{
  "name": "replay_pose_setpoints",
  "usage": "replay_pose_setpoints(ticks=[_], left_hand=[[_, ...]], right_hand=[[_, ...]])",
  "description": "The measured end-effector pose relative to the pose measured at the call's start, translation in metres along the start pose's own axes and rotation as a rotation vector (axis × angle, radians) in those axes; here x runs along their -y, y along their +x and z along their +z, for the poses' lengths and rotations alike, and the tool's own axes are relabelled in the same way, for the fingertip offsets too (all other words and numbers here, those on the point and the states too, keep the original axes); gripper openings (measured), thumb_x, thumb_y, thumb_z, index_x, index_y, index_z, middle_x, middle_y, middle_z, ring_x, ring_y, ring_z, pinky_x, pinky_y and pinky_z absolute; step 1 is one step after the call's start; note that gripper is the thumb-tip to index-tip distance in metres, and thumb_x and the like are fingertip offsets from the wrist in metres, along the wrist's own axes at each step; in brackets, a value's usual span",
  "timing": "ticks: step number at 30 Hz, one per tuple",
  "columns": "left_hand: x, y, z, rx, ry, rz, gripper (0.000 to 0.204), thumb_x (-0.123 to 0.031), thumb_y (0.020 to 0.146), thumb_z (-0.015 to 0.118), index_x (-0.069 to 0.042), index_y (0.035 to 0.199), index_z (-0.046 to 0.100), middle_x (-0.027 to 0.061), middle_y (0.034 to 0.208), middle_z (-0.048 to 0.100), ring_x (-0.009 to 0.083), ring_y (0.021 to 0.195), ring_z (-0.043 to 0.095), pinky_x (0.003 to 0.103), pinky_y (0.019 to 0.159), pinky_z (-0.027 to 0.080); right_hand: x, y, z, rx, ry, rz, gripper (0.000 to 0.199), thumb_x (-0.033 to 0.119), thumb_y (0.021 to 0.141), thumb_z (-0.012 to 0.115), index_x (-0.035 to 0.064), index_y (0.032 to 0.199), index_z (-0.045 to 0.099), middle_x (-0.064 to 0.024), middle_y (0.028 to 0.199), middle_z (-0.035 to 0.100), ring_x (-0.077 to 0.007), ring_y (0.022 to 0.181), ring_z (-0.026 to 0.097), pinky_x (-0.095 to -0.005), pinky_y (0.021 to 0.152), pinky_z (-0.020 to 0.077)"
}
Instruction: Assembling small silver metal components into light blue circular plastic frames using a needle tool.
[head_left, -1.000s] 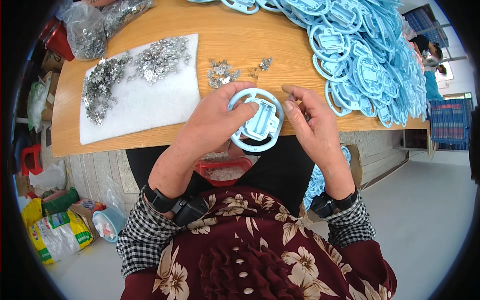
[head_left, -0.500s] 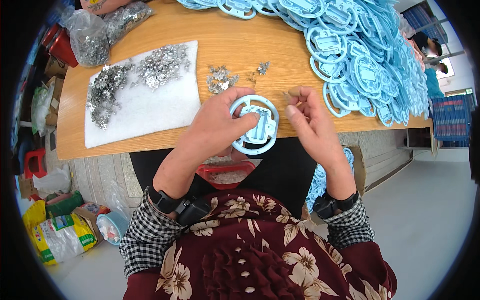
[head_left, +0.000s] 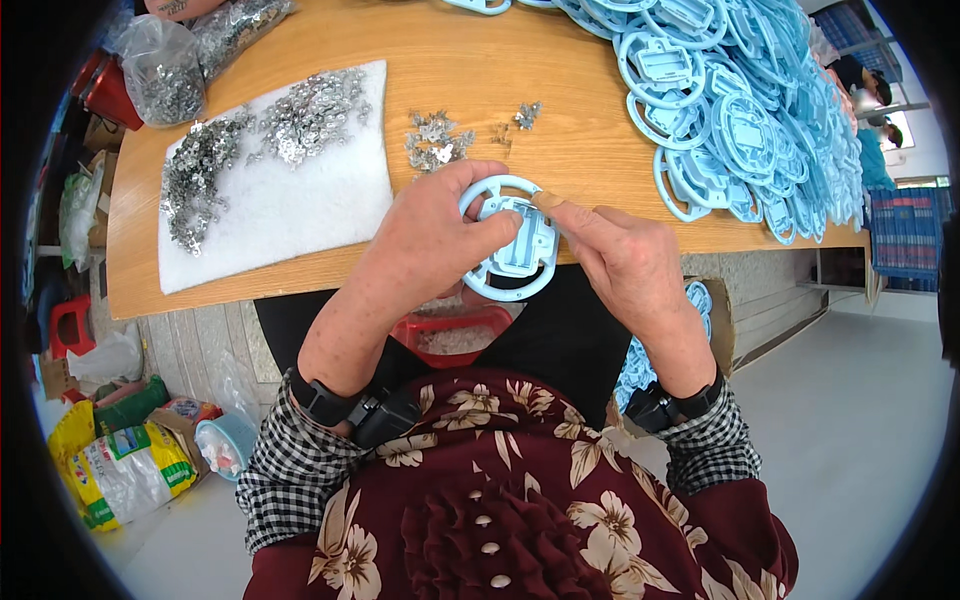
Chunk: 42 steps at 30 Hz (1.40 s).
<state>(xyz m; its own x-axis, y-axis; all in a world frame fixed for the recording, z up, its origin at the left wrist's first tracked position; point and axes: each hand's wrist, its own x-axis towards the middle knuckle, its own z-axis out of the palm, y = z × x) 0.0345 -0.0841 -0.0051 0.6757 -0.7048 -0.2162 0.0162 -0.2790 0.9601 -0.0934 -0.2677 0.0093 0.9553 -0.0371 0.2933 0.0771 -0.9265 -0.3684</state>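
Observation:
My left hand (head_left: 435,235) grips a light blue plastic toy steering wheel part (head_left: 548,262), its thumb lying across the rectangular recess in the middle. The recess faces up, and the part is held just off the table's front edge. My right hand (head_left: 630,260) is at the upper right of the part, fingers closed together, with the index fingertip against the upper end of the recess. A tan cover wraps that fingertip. Whatever sits under it is hidden. Beyond my left hand lies a small pile of silvery metal pieces (head_left: 436,140) on the table.
A white pad (head_left: 300,215) at the left bears heaps of metal pieces. Many blue wheel parts (head_left: 740,140) are piled at the right. Bags of metal pieces (head_left: 165,75) stand at the back left. Below are a red tray (head_left: 450,335) and a box of blue parts (head_left: 700,300).
My right hand has moved left onto the wheel part, from beside it where it pinched a small metal piece. My left hand keeps hold of the part.

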Motion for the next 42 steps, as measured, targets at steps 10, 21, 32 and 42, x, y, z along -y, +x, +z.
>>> replay_pose_setpoints(ticks=[10,21,32,42], left_hand=[[-0.002,0.000,-0.003,0.049,0.013,-0.063,0.055,-0.023,0.088,0.071,0.009,0.131,0.056,0.0147,0.108,0.071,0.0176,0.096,0.069,0.030,0.085,0.055],[0.000,-0.003,-0.001,0.003,0.073,-0.038,0.051,-0.019,0.088,0.071,0.005,0.131,0.057,0.0122,0.108,0.071,0.0164,0.096,0.068,0.030,0.085,0.055],[-0.008,-0.012,0.005,0.047,-0.198,0.043,0.045,-0.012,0.092,0.063,0.004,0.134,0.055,0.0104,0.112,0.069,0.0141,0.098,0.067,0.029,0.085,0.055],[0.006,-0.014,0.003,0.146,-0.699,0.003,0.044,-0.022,0.105,0.049,0.003,0.141,0.050,0.0171,0.116,0.068,0.0223,0.105,0.068,0.032,0.085,0.058]], right_hand=[[0.000,0.007,-0.006,0.042,-0.167,-0.120,0.038,0.005,0.080,0.068,0.0178,0.116,0.072,-0.0056,0.069,0.061,-0.0256,0.061,0.064,-0.0384,0.051,0.0481],[0.024,0.023,-0.027,0.214,-0.425,-0.162,0.033,0.005,0.081,0.066,0.0128,0.113,0.070,-0.0078,0.069,0.062,-0.0297,0.061,0.064,-0.0397,0.052,0.0494],[0.009,-0.011,0.009,0.038,1.389,0.624,0.034,0.032,0.106,0.055,0.0036,0.123,0.063,0.0110,0.073,0.046,-0.0003,0.056,0.035,-0.0197,0.049,0.0266],[0.023,-0.006,0.017,-0.157,0.805,0.270,0.027,0.012,0.106,0.051,0.0048,0.131,0.057,0.0043,0.075,0.047,-0.0045,0.063,0.043,-0.0210,0.055,0.0365]])
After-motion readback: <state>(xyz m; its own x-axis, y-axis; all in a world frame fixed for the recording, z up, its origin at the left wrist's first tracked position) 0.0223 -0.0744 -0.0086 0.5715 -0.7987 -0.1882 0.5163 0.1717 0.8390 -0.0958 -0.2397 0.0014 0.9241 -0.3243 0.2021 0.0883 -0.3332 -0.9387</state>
